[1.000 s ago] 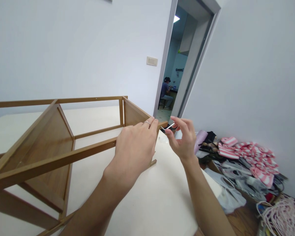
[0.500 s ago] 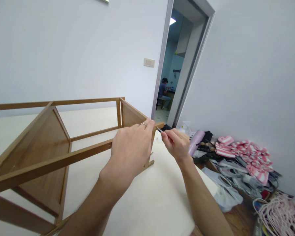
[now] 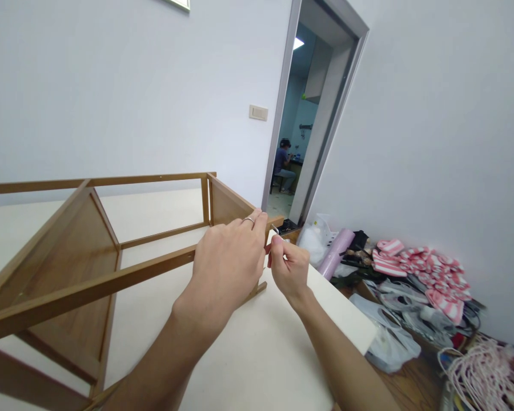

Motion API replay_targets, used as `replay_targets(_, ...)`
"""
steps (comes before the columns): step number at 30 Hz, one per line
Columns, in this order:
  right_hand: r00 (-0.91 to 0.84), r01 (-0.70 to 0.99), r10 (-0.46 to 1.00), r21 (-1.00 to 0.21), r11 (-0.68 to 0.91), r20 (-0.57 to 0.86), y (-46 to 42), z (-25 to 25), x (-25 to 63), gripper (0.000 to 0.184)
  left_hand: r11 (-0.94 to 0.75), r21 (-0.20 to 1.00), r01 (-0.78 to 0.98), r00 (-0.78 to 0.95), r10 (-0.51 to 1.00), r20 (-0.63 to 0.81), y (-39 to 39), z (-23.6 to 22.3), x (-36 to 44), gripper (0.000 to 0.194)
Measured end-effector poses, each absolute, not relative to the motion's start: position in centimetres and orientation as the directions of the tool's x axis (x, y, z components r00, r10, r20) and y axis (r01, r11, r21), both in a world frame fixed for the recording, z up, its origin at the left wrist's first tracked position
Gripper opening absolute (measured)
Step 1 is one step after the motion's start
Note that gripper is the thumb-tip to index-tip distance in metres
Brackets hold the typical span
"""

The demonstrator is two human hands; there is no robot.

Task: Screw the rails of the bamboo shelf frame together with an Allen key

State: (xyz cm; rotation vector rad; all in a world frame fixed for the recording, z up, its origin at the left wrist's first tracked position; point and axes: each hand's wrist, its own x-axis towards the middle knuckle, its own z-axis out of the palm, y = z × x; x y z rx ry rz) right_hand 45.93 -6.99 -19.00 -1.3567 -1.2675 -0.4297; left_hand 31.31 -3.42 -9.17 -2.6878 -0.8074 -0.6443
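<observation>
Driving this from afar, I've got the wooden shelf frame (image 3: 111, 279) on the white desk (image 3: 240, 354), long axis running off left from my left hand (image 3: 231, 251), which is wrapped round its near right-end corner. Next along, the bent hex key (image 3: 275, 229) pokes up-left from my right hand (image 3: 290, 265), the nearer one, pinching it; can't tell if it's seated.

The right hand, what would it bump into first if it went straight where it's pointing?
Probably the left hand, just past the right hand's fingers in the picture. Depth is hard to judge, so it might meet the wooden frame first.
</observation>
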Motion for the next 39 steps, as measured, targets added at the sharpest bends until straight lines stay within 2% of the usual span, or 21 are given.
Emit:
replay_targets(3,0.281,0.871,0.437,-0.418,0.258,0.855,-7.1,-18.9,46.6,0.050,-0.804,-0.126,0.581,0.736,0.453,0.504,-3.4,-9.3,31.4,0.033)
replay_targets(8,0.254,0.866,0.493,-0.422,0.267,0.832,-7.2,-18.9,47.4,0.027,-0.805,-0.139,0.576,0.730,0.431,0.530,-3.4,-9.4,31.3,0.032)
replay_targets(12,0.232,0.885,0.527,-0.402,0.234,0.818,-7.2,-19.2,47.3,0.024,-0.804,-0.122,0.582,0.731,0.451,0.512,-3.4,-9.3,31.2,0.032)
replay_targets(16,0.280,0.861,0.503,-0.446,0.246,0.818,-7.1,-19.2,46.9,0.026,-0.804,-0.122,0.582,0.739,0.460,0.492,-3.4,-9.2,31.2,0.030)
replay_targets(19,0.297,0.847,0.494,-0.464,0.259,0.818,-7.0,-19.1,46.7,0.032,-0.808,-0.127,0.575,0.738,0.445,0.507,-3.5,-9.4,31.3,0.037)
replay_targets(23,0.293,0.848,0.522,-0.470,0.245,0.801,-7.2,-18.8,46.8,0.043,-0.818,-0.118,0.562,0.726,0.421,0.543,-3.5,-9.5,31.4,0.038)
replay_targets(27,0.290,0.825,0.564,-0.501,0.262,0.773,-7.5,-18.6,46.8,0.046,-0.821,-0.113,0.560,0.723,0.417,0.552,-3.4,-9.5,31.3,0.037)
replay_targets(34,0.369,0.769,0.558,-0.582,0.266,0.743,-7.8,-18.1,45.6,0.050,-0.819,-0.125,0.560,0.736,0.422,0.530,-3.5,-9.3,31.2,0.036)
replay_targets(39,0.456,0.658,0.577,-0.693,0.293,0.677,-7.7,-18.1,44.4,0.053,-0.817,-0.167,0.551,0.769,0.420,0.482,-3.4,-9.1,31.2,0.039)
